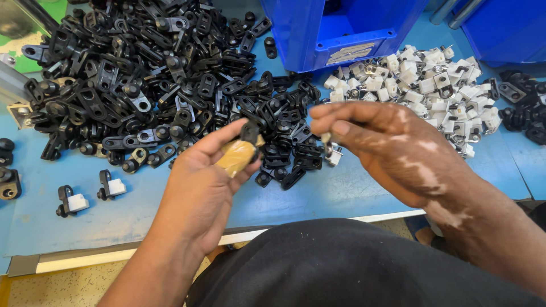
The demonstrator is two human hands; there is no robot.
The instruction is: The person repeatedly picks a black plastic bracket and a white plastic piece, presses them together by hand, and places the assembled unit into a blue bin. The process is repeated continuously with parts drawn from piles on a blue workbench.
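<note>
Both my forearms come up from the bottom edge over the blue table [352, 190], hands meeting mid-frame. Big heap of black plastic bracket pieces [142, 74] spreads behind my left hand [207, 187]; smaller pile of white plastic clip blocks [421, 85] sits behind my right hand [398, 148], beside a blue plastic bin [341, 28]. Left hand palm-up, fingers [236, 156] closed on one small black plastic bracket [249, 132], index wrapped in tan tape. Right fingers [335, 126] pinch a small white-and-metal clip [331, 152], just beside the bracket. Two assembled black-and-white pieces [91, 193] lie far left.
</note>
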